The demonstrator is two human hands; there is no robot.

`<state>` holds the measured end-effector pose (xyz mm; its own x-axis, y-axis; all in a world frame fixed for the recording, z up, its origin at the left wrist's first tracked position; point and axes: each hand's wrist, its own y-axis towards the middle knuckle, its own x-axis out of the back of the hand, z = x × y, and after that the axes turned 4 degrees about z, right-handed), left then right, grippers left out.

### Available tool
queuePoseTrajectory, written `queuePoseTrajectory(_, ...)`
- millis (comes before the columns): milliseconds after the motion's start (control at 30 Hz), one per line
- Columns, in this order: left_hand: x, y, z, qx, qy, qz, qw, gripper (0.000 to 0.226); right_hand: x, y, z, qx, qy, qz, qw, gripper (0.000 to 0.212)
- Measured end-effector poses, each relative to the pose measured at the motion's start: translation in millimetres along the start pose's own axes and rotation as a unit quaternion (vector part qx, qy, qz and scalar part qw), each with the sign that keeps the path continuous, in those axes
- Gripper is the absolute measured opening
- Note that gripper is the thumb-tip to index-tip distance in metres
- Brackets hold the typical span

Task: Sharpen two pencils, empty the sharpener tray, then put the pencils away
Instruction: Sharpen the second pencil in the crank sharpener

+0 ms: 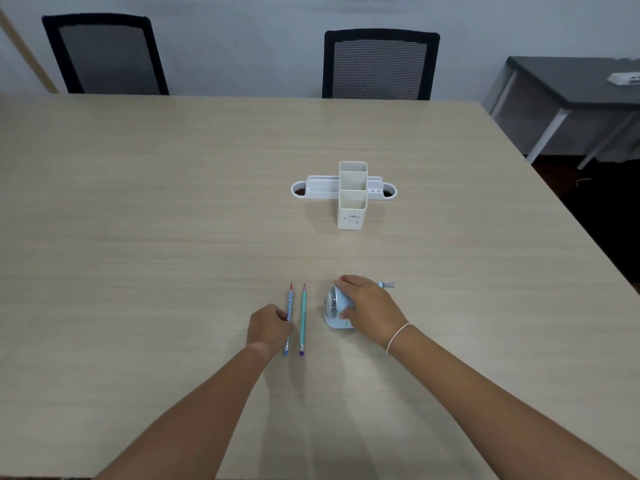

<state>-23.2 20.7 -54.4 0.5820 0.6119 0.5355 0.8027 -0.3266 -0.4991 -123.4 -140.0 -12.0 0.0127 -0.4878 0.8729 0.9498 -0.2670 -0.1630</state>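
Two pencils lie side by side on the table, tips pointing away from me. My left hand (268, 329) pinches the light blue dotted pencil (289, 301) near its middle, with the pencil lying on the table. The teal pencil (303, 318) lies just to its right, untouched. A pale blue crank sharpener (333, 311) stands to the right of the pencils, its crank handle (386, 285) sticking out on the far right. My right hand (367, 306) grips the sharpener's body from above.
A white desk organizer (352, 206) with two upright square compartments and low side trays stands in the middle of the wooden table (138, 202). Two black mesh chairs (379, 64) stand behind the far edge. A dark side table (571, 84) is at the right.
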Motion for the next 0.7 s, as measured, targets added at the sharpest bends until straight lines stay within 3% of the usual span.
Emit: queuePoseTrajectory(700,-0.7,4.9,3.6,-0.012,0.006,-0.009,1.0,0.015,-1.1,-0.6,-0.9,0.002,-0.003,0.005,1.0,0.061)
